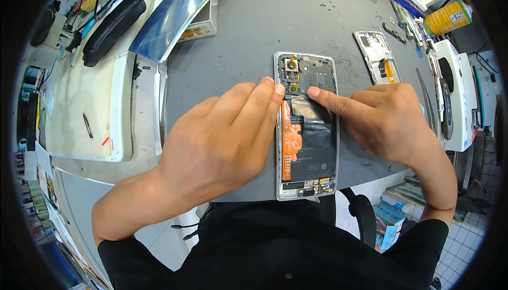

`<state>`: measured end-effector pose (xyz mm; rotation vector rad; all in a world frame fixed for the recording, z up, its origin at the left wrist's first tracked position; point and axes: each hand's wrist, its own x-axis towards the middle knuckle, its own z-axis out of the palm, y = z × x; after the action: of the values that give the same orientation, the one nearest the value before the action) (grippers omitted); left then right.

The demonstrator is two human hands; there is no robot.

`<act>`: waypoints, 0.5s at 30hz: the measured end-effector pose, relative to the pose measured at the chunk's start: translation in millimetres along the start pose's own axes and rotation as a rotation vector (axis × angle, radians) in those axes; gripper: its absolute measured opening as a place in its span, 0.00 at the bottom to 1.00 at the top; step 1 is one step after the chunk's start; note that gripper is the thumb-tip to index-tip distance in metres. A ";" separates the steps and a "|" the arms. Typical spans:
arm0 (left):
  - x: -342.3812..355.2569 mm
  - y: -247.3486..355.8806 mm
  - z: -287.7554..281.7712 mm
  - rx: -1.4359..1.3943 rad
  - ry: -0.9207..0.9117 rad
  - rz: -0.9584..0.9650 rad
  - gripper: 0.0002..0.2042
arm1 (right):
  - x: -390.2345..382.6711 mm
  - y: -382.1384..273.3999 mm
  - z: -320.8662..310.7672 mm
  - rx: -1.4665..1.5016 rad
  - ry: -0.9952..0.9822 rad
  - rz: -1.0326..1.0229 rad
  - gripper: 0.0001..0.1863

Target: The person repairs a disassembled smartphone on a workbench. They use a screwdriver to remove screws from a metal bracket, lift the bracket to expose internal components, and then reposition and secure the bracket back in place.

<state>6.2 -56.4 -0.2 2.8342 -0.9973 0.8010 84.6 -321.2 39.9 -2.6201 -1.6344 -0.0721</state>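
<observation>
An opened smartphone (312, 155) lies upright before me on the grey mat, its inside facing up. Camera modules (291, 65) sit at its top left, and an orange flex cable (290, 139) runs down beside the black battery (317, 155). Against the phone's upper left edge, my left hand (219, 129) is closed, fingers together and fingertips beside the cameras; its thumb is hidden. From the other side my right hand (383, 115) reaches over, index finger stretched out and touching the phone just below the board. Its other fingers are curled and hold nothing visible.
Another phone frame (377, 52) lies at the far right, near tweezers (425, 97) and tools. A white-rimmed pad (87, 115) with a small dark tool fills the left. Behind it are a black case (114, 28), a shiny blue sheet (177, 17) and a white box (203, 23).
</observation>
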 end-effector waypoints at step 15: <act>-0.4 -4.4 1.1 -0.032 0.019 0.032 0.16 | -3.5 -1.3 10.4 -0.024 0.100 -0.021 0.37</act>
<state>9.0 -52.9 -0.7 2.7856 -1.0455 0.8052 82.0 -323.0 29.3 -2.5715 -1.6379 -0.2213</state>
